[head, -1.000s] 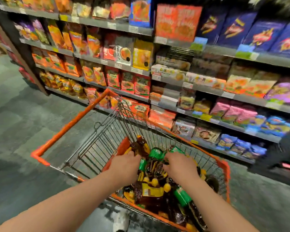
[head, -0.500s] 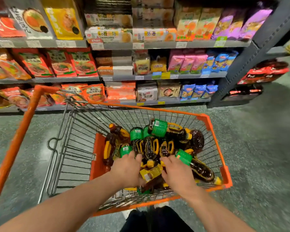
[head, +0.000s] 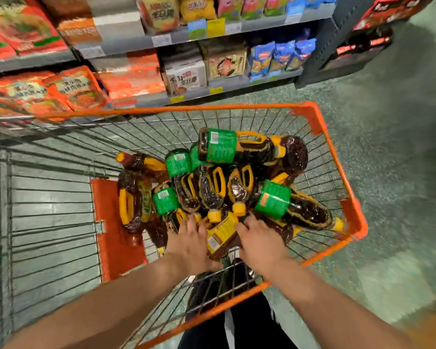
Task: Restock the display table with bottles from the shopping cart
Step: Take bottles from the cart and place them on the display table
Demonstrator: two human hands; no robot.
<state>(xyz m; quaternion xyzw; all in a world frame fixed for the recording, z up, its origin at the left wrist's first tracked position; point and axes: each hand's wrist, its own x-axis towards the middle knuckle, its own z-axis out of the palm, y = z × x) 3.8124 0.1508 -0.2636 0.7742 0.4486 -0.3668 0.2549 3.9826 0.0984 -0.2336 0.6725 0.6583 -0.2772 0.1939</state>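
Both hands reach down into the shopping cart (head: 324, 137) and flank one bottle with a yellow label (head: 220, 235), which lies between them at the near end of the pile. The left hand (head: 190, 244) lies on that bottle's left side, fingers pointing forward and curling down into the pile; the right hand (head: 261, 244) lies on its right side, fingers bent over a dark bottle beneath. Whether either hand has truly closed on a bottle cannot be told, since the fingertips are hidden among the bottles. The hands are apart, with the yellow-labelled bottle filling the gap. Just beyond the fingertips lies the heap of dark bottles (head: 212, 187) with yellow handles and caps, all on their sides; about ten can be made out, though blur and overlap prevent an exact count. Five green labels show: one on the large bottle (head: 252, 147) farthest from the hands, three left of centre, and one on a bottle (head: 295, 207) just ahead and right of the right hand. An orange panel (head: 111, 222) stands left of the left hand. Beyond the cart, store shelves (head: 186, 36) carry packaged snacks.
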